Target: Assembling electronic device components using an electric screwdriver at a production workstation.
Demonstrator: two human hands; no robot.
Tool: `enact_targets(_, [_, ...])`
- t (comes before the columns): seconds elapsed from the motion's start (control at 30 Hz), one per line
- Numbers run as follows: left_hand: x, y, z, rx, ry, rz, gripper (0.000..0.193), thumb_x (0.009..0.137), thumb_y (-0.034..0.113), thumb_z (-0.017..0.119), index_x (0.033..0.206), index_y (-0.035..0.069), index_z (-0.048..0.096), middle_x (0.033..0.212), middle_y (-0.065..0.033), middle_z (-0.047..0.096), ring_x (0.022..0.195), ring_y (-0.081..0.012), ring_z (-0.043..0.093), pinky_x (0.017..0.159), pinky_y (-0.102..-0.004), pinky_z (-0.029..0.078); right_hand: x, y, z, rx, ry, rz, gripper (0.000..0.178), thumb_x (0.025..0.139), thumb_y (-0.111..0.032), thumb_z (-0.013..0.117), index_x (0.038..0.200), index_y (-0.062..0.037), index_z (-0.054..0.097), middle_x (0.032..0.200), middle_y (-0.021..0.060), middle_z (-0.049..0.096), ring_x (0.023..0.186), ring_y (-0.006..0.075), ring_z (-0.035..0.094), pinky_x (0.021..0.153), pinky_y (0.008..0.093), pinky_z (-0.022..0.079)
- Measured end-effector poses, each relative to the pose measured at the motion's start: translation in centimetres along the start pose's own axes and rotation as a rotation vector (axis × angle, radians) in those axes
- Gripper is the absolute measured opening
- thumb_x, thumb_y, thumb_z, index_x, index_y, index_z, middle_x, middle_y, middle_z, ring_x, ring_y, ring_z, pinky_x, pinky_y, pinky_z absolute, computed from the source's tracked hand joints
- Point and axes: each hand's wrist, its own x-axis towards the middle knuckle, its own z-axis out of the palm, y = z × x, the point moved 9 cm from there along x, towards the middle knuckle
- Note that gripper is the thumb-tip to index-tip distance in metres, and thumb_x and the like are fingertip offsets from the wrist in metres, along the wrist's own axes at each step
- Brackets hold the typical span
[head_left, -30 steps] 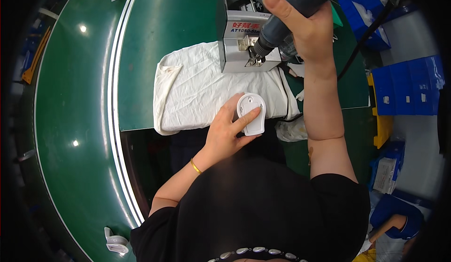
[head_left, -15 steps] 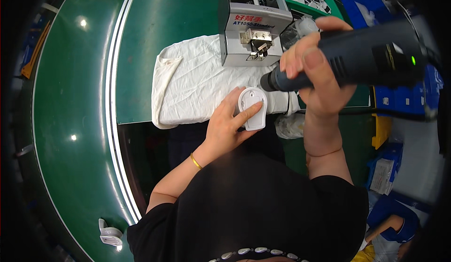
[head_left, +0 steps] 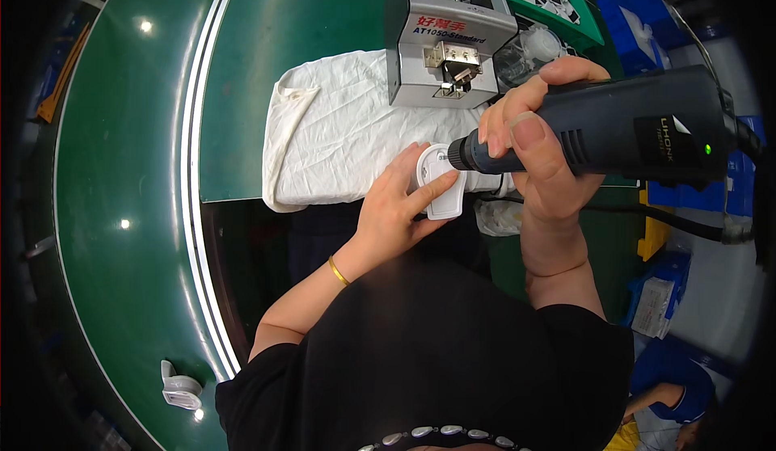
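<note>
Dark electric screwdriver (head_left: 614, 107) and right hand (head_left: 550, 140) have moved from the grey machine (head_left: 411, 79) to the white plastic part (head_left: 447, 202) over the past second, the last short stretch since half a second ago. Now the right hand is closed around the tool's body, thumb on the near side, and the tool lies nearly level with its tip pointing left. That tip is at the part's round far end — whether it sits in a hole is too small to tell.

Left hand (head_left: 394, 212) grips the part from the left, thumb across its face, at the near right edge of the folded white cloth (head_left: 331, 132). The machine stands on the cloth's far right, with a green tray (head_left: 588, 24) of small black and white pieces beyond it to the right. Far left — near side — a similar pale part (head_left: 181, 389) lies on the green surface (head_left: 121, 289).
</note>
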Motion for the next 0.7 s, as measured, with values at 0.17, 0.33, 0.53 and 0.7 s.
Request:
enact_targets(0.17, [0.4,0.1,-0.2,-0.008,0.008,0.003,0.065,0.062,0.018,0.083,0.124,0.019,0.063,0.129,-0.0237,0.051,0.119,-0.0434,0.052,0.095,-0.0458,0.047,0.4,0.3,0.2,0.001,-0.038,-0.028,0.041,0.079,0.002,0.070,0.112,0.0048,0.048,0.075,0.0046,0.060,0.065,0.0076,0.056,0.065,0.0212,0.045])
enact_targets(0.33, [0.2,0.0,-0.2,0.001,0.015,0.001,0.065,0.062,0.018,0.083,0.124,0.020,0.063,0.129,-0.0235,0.051,0.119,-0.0435,0.052,0.095,-0.0457,0.047,0.5,0.1,1.1,-0.206,-0.133,-0.006,0.041,0.086,-0.005,0.059,0.120,-0.0023,0.037,0.074,0.0092,0.054,0.062,0.0141,0.053,0.063,0.0350,0.049])
enact_targets(0.53, [0.2,0.1,-0.1,0.003,0.016,0.010,0.065,0.062,0.019,0.082,0.124,0.020,0.063,0.130,-0.0222,0.051,0.118,-0.0435,0.052,0.095,-0.0457,0.047,0.1,0.7,-0.1,-0.106,0.005,0.022,0.031,0.078,0.004,0.070,0.104,0.0040,0.054,0.086,0.0059,0.061,0.071,0.0076,0.055,0.072,0.0226,0.044])
enact_targets(0.7, [0.1,0.2,-0.3,0.015,0.015,0.000,0.063,0.063,0.019,0.081,0.124,0.020,0.063,0.130,-0.0215,0.051,0.118,-0.0435,0.052,0.095,-0.0456,0.047,0.2,0.8,0.6,-0.129,-0.072,-0.005,0.034,0.083,0.001,0.063,0.112,0.0011,0.045,0.082,0.0084,0.057,0.067,0.0113,0.055,0.067,0.0287,0.047])
